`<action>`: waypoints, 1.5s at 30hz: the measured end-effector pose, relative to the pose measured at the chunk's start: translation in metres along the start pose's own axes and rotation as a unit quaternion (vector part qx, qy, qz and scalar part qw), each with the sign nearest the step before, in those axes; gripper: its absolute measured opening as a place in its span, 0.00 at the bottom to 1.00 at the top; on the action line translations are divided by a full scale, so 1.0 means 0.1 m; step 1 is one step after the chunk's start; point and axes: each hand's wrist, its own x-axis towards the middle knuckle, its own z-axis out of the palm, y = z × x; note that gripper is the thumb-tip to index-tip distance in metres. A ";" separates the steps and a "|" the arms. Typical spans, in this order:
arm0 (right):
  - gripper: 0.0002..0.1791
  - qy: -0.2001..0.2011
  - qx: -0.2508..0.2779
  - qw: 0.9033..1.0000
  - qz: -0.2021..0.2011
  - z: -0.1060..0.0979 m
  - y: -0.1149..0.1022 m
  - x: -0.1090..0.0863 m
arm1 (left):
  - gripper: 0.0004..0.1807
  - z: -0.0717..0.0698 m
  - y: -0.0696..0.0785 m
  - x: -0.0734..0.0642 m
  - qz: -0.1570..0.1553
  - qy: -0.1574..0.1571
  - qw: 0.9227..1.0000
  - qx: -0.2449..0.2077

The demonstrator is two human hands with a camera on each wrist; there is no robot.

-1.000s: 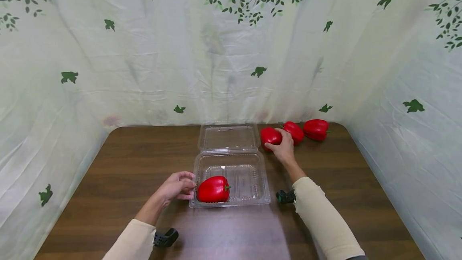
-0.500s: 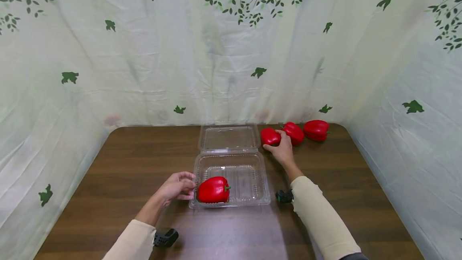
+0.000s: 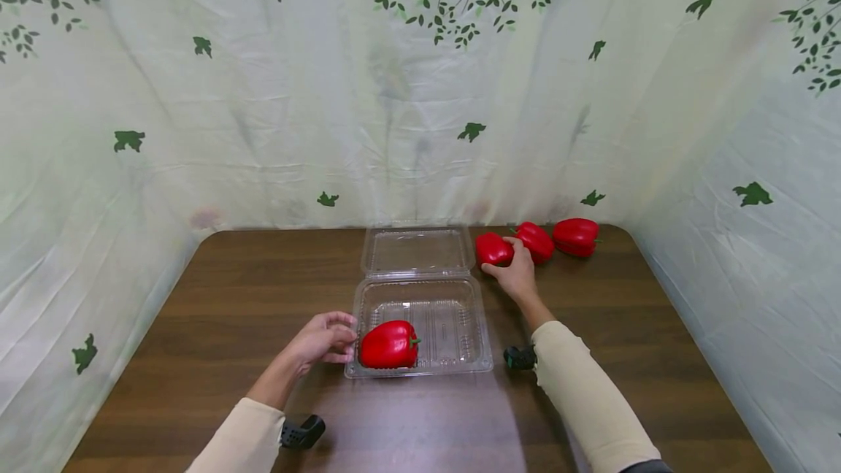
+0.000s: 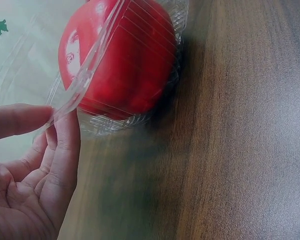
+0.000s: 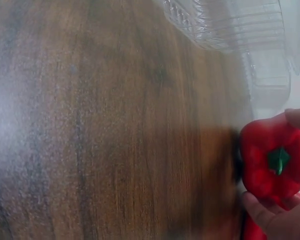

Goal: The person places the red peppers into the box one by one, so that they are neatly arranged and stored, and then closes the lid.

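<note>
- From where I stand, the left hand [image 3: 322,340] pinches the rim of the clear plastic box [image 3: 453,323] between thumb and fingers, at its left side;
- one red pepper [image 3: 389,345] lies on its side in this box, in the near left corner; its green stem points to the right;
- the lid [image 3: 417,250] is open and lies behind the box;
- the right hand [image 3: 517,270] grasps a second pepper [image 3: 493,249], thumb on one side and fingers on the other; it is just beside the lid, to its right; I cannot tell if it touches the table [image 3: 263,276];
- the third pepper [image 3: 535,241] and the fourth pepper [image 3: 576,237] lie farther to the right, near the table's back edge;
- behind stands a pale curtain [image 3: 394,130] with green leaves.
</note>
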 end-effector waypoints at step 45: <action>0.41 -0.056 0.092 0.993 -0.053 -0.35 -0.19 -0.27 | 0.18 0.00 0.01 0.02 -0.006 -0.003 1.000 0.007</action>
